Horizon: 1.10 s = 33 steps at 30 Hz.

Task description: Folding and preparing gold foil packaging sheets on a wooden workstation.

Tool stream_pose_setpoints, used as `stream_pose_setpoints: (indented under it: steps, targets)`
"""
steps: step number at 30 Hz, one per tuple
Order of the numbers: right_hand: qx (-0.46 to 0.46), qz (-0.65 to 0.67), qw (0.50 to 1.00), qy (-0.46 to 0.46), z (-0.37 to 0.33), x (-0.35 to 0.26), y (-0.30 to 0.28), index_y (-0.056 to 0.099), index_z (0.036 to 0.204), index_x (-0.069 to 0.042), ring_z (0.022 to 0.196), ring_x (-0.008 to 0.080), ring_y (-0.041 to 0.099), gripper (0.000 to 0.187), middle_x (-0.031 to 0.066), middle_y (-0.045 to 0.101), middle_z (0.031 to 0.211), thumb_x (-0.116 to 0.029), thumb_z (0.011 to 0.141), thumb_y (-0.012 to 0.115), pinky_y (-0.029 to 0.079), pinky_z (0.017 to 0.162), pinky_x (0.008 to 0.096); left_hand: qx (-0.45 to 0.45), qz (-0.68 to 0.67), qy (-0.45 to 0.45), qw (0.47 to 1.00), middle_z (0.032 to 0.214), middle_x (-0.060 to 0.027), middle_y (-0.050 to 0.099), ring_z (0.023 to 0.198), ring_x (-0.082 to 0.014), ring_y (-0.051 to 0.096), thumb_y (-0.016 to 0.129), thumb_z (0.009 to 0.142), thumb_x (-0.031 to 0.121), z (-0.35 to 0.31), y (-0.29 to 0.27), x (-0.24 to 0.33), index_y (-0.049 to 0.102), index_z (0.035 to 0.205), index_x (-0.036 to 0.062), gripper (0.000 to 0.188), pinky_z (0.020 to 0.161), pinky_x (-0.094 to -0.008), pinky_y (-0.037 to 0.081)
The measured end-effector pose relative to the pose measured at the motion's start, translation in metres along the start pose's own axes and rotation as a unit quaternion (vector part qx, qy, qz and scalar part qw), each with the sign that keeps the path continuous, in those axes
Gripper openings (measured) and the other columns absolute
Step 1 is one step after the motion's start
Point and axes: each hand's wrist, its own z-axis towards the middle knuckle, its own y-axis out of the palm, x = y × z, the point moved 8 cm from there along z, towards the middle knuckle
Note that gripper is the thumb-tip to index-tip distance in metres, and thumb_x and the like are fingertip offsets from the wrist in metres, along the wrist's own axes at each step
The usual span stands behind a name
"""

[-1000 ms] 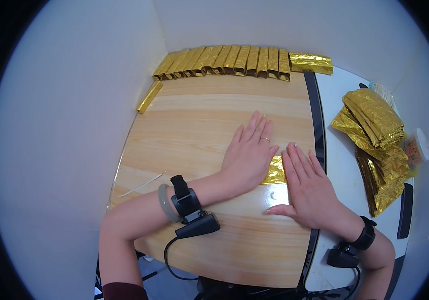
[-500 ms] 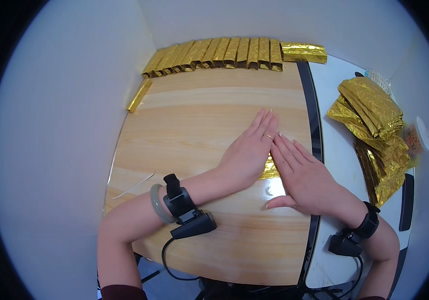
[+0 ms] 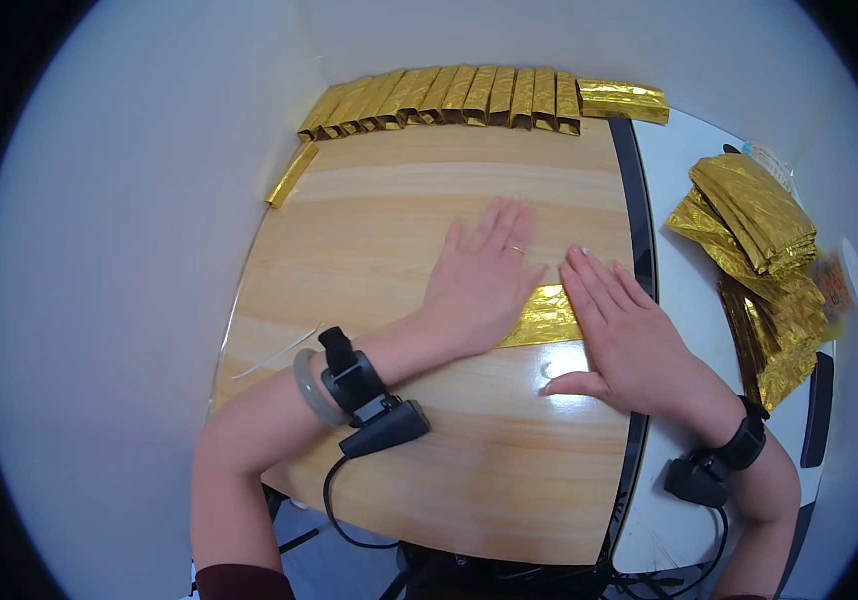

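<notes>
A flat piece of gold foil paper [image 3: 553,316] lies on the wooden table board, showing between my two hands. Palm down, my left hand [image 3: 484,280] covers its left end with the fingers stretched out and spread a little. My right hand [image 3: 629,340] rests flat over its right end, fingers straight and thumb held apart. Both ends of the foil are hidden under the hands, so its full length cannot be seen. Neither hand grips anything.
Along the back stands a row of gold folded paper tubes [image 3: 449,97], with a gold strip [image 3: 625,100] at its right. Another gold strip [image 3: 292,176] lies at the left edge. On the white table are stacked gold sheets [image 3: 754,220] and a tub [image 3: 839,278]. A thin white stick [image 3: 274,355] lies left.
My hands have drawn apart from touching fingertips, the left moving left and the right slightly right. More gold foil shows between them. The head view has shifted slightly.
</notes>
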Motion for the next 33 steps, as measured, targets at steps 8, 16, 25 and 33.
stream_pose_setpoints:
  steps: [8,16,25,33]
  targets:
    - [-0.011,-0.008,1.0,0.009,0.015,-0.022,0.0,0.026,0.139,0.018,0.142,0.0386,0.023,0.115,0.033,0.03,0.146,-0.079,0.079,0.042,0.017,0.117,0.0449,0.02,0.096,0.003,0.995,0.154,-0.0176,0.026,0.146,-0.0289,0.016,0.039,0.099,0.032,-0.001,0.001,-0.004,0.027,0.146,-0.0027,0.06,0.114,-0.054,0.016]
    - [-0.028,0.037,0.998,-0.032,0.008,-0.013,0.001,0.023,0.141,0.016,0.142,0.04,0.022,0.112,0.0331,0.024,0.149,-0.075,0.08,0.045,0.02,0.117,0.043,0.061,0.094,0.015,0.994,0.154,-0.0179,0.027,0.147,-0.027,0.015,0.041,0.097,0.03,-0.006,-0.014,-0.009,0.029,0.144,-0.0059,0.061,0.115,-0.0542,0.014]
    - [-0.037,0.012,0.999,-0.011,-0.004,-0.005,0.0,0.026,0.144,0.008,0.142,0.0412,0.02,0.106,0.0331,0.025,0.148,-0.075,0.081,0.045,0.019,0.116,0.0467,0.086,0.096,0.053,0.99,0.153,-0.02,0.027,0.146,-0.0313,0.016,0.048,0.095,0.029,-0.005,-0.029,0.006,0.03,0.143,-0.0063,0.062,0.115,-0.0522,0.017]
    - [-0.067,-0.011,0.997,-0.022,-0.005,-0.006,0.011,0.028,0.142,0.01,0.141,0.0459,0.019,0.108,0.0341,0.028,0.146,-0.077,0.081,0.042,0.014,0.117,0.0506,0.113,-0.222,0.009,0.968,0.15,-0.0293,0.025,0.143,-0.0426,0.013,0.042,0.098,0.029,0.031,-0.011,0.06,0.028,0.141,-0.0118,0.061,0.115,-0.0488,0.018]
